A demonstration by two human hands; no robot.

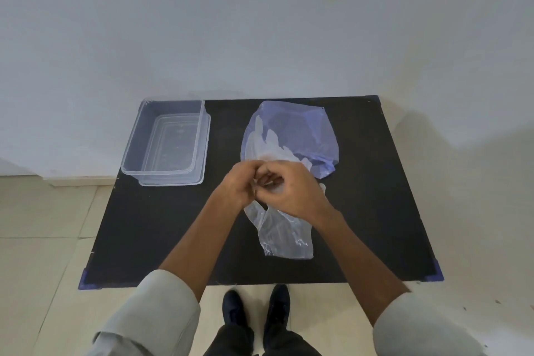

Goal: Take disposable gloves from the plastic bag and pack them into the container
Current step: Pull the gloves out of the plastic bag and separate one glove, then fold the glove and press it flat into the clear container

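Both hands meet over the middle of the black table. The left hand and the right hand are curled narrow, fingertips pinched together on the upper part of a clear disposable glove. The glove hangs and spreads below the hands toward the table's near edge, its cuff nearest the person, its long axis running near to far.

Just beyond the hands, toward the far edge, lies the bluish plastic bag, with more gloves showing at its left side, fingers pointing to the far edge. At the far left corner sits the clear container, open, well apart from the hands.

Nothing lies between hands and container.
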